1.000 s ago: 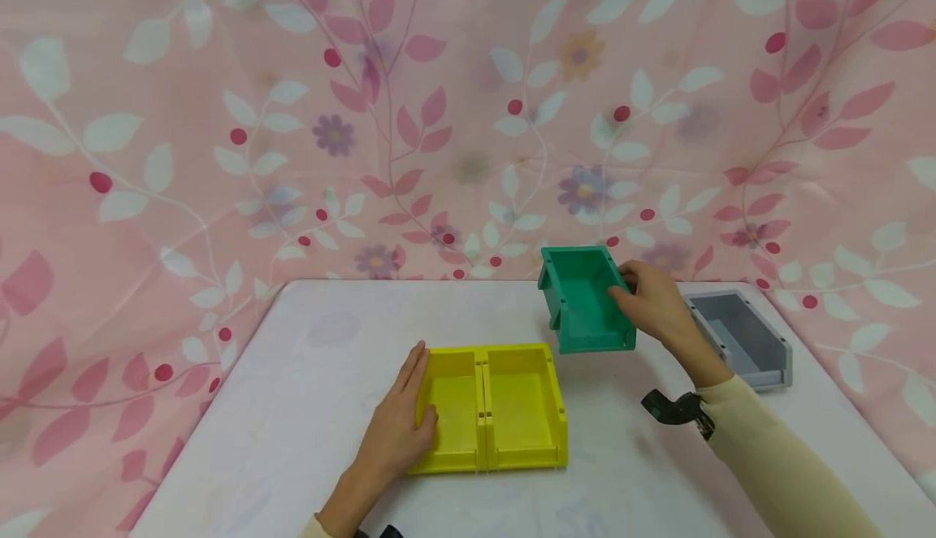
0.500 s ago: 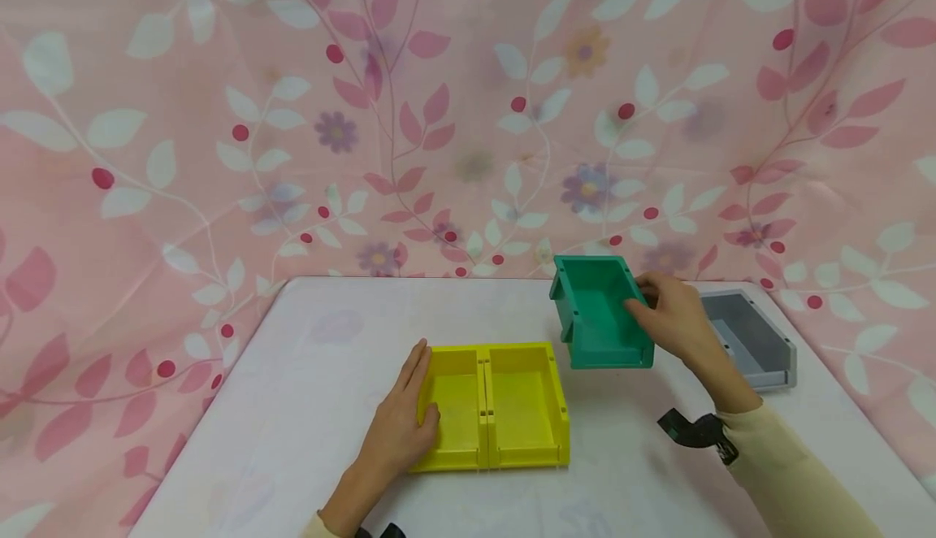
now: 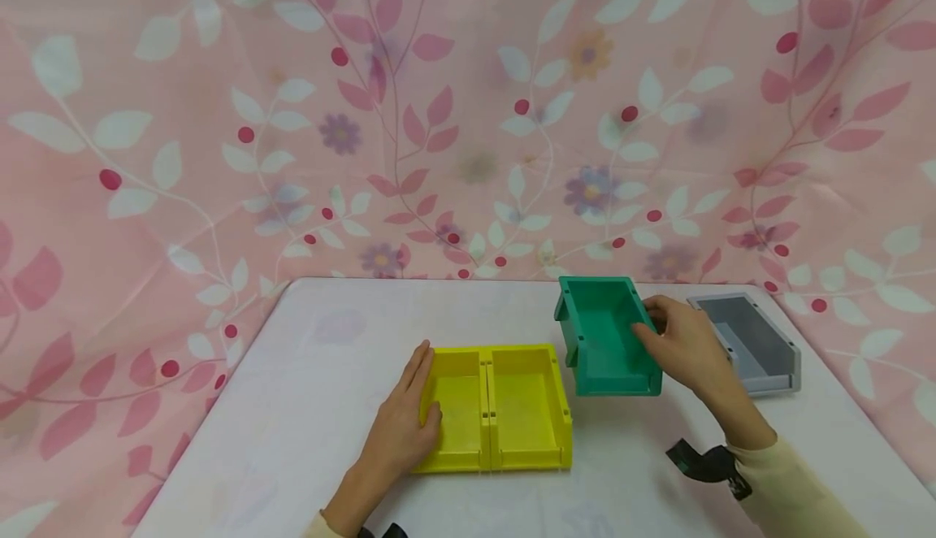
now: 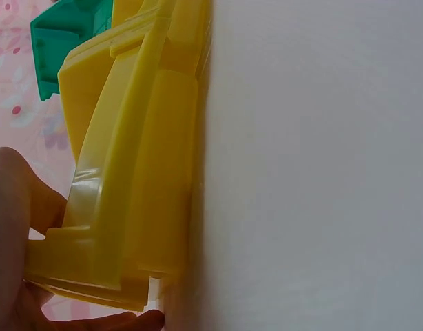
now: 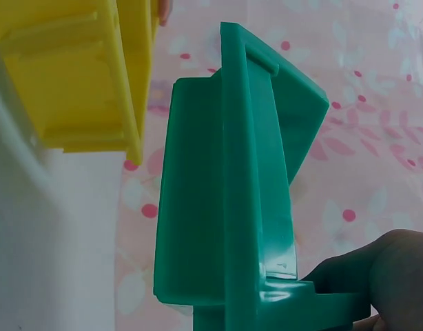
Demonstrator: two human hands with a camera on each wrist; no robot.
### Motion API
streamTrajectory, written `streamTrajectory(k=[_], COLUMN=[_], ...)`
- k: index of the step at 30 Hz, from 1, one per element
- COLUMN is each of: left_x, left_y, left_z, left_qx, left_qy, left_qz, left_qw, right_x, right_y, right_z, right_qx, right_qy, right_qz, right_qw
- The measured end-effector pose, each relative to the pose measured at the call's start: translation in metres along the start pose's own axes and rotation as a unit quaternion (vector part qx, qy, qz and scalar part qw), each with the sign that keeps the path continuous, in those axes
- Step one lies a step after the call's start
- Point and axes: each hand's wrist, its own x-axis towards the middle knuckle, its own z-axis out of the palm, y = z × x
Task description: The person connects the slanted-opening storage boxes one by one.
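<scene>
- Holding the green bin (image 3: pixel 610 339) raised off the worktop (image 3: pixel 292 416), just right of the yellow bins (image 3: pixel 486 432) and a little farther back, leaving a narrow gap between.
- Lying, as seen from the right grip (image 3: pixel 683 347), on the side toward the yellow bins; running its long axis front to back, roughly parallel with theirs, and facing its low lip the same way.
- Pinching the green bin's right wall with the right grip, lapping the thumb over the inside and the fingers behind the outside; being much the nearer of the two.
- Straddling the left wall of the yellow bins with the left grip (image 3: pixel 398 428), putting thumb inside and fingers outside, seemingly pinching lightly; sitting across the yellow bins from the green bin.
- Counting two yellow bins, touching side by side; one green bin; one grey bin (image 3: pixel 756 335), standing well right of the yellow bins, partly hidden by the right grip.
- Hanging behind the yellow bins: one patterned pink cloth (image 3: pixel 468 132).
</scene>
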Motion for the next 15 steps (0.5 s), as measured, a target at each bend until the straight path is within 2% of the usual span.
streamTrajectory(k=[6,15], left_x=[0.005,0.008], left_y=[-0.001,-0.004], left_z=[-0.002,-0.002], left_qx=[0.021,0.014], left_qy=[0.014,0.013], left_qz=[0.004,0.001], left_qw=[0.9997,0.9998], right_x=[-0.008,-0.019], right_y=[0.002,0.002], right_z=[0.004,0.009], right_qx=[-0.006,-0.003], right_qy=[0.001,-0.001], right_qz=[0.006,0.023], right_qw=[1.0000,0.9997])
